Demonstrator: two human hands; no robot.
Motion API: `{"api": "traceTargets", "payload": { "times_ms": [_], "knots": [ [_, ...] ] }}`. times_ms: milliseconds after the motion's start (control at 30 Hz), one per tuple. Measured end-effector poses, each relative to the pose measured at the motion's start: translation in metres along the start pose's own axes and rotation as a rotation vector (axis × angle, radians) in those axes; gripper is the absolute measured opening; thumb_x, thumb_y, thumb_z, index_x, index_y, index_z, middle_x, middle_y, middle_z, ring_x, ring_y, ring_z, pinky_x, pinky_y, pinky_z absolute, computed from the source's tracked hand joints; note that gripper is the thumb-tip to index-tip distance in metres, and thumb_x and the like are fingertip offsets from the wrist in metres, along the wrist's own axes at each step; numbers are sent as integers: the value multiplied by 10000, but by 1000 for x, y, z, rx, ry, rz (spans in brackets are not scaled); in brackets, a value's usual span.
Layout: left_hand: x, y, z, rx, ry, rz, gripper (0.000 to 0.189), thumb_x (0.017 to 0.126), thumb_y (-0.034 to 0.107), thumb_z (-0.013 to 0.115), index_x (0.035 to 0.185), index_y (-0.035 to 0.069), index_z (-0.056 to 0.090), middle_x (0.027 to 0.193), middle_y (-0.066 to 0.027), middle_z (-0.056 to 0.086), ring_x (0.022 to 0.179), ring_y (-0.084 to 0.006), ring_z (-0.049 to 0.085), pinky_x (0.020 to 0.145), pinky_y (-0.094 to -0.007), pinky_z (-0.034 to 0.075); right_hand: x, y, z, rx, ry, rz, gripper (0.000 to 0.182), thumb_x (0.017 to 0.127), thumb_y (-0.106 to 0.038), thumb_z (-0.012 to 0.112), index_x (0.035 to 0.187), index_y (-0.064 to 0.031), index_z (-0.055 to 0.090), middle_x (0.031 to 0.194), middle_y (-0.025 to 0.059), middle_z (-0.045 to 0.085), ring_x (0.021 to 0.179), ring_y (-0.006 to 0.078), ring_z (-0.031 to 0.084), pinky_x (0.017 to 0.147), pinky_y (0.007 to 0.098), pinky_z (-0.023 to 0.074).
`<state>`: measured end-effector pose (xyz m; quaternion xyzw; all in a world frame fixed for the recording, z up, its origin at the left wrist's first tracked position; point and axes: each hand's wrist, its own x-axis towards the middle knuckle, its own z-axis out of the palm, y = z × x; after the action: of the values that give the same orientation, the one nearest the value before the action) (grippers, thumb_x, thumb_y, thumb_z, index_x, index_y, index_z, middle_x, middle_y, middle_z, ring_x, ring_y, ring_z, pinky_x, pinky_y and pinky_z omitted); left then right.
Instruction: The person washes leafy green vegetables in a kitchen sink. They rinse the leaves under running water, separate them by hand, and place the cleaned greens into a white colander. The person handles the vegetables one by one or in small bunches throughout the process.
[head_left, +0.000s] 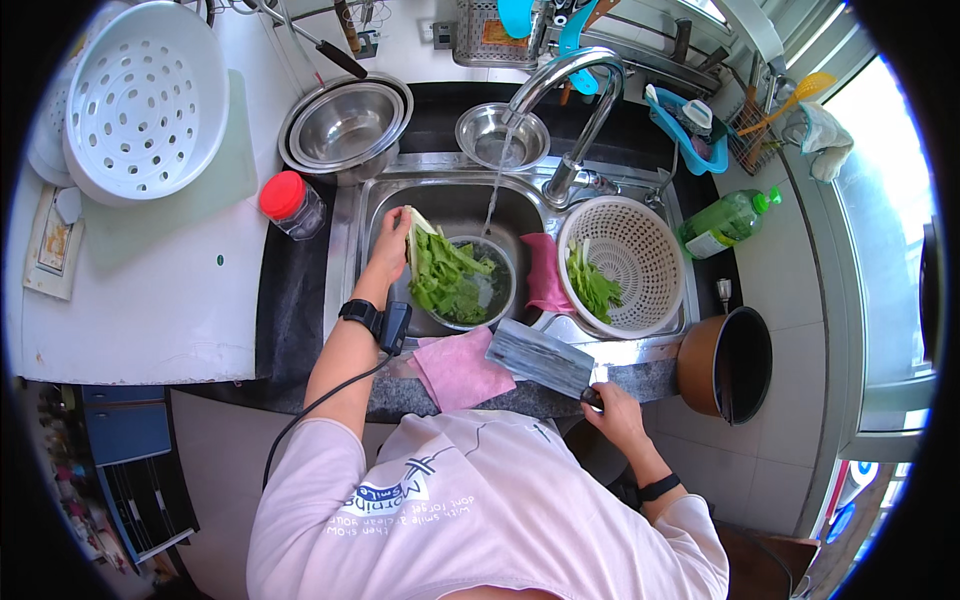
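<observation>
My left hand (391, 247) grips the pale stem end of a bunch of leafy greens (442, 274) in the left sink basin. The leaves hang over and into a metal bowl (512, 289) of water, and a stream runs from the chrome faucet (574, 64) beside them. At the counter's front edge my right hand (616, 414) holds a cleaver (541, 358) by its dark handle, its broad blade pointing left over the sink's rim. More cut greens (591, 285) lie in a pale plastic colander (660, 270) on the right.
A pink cloth (461, 367) lies on the front edge; another (546, 274) hangs over the basin divider. Steel bowls (345, 127) and a red-lidded jar (291, 204) stand left. A green bottle (724, 223) and a brown pot (701, 364) are at right. A cable runs from my left wrist.
</observation>
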<state>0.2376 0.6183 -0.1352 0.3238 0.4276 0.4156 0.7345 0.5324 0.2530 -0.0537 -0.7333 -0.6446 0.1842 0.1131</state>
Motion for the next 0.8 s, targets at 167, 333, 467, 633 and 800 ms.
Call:
{"api": "traceTargets", "payload": {
  "times_ms": [167,333,467,633,800],
  "knots": [
    [8,-10,-10,77,-7,-102,341,928,314,453,1192,120,360,1051,-92,515,939,-205,555,758,-349,486,20,-25,-7,186,75,219,329,721,-243,658,931,-36,512,749,159,607,690,334,601,625,391,473],
    [-10,-5,10,373,-252,-93,387,836,225,625,1130,8,496,986,-27,539,888,-119,519,787,-257,422,83,-56,-9,335,143,349,300,768,-278,644,866,-37,497,676,170,588,642,352,583,582,402,446],
    [-21,-1,27,307,-343,-159,269,818,139,628,1038,3,557,893,-29,568,788,-109,550,707,-259,449,126,-73,3,314,299,146,268,769,-263,645,856,-54,501,671,160,580,640,351,576,565,405,439],
    [-15,-8,27,249,-373,-171,217,846,114,572,1044,26,586,1024,-51,602,941,-148,555,840,-299,439,160,-95,1,111,289,-103,301,717,-225,673,901,-80,484,709,113,597,663,305,591,567,401,453],
    [-8,-21,20,242,-387,-143,190,838,119,588,1006,30,594,1005,-59,596,897,-159,560,798,-306,460,183,-104,6,16,311,-278,320,687,-208,680,883,-82,461,727,90,594,673,286,591,559,387,456]
  ]
}}
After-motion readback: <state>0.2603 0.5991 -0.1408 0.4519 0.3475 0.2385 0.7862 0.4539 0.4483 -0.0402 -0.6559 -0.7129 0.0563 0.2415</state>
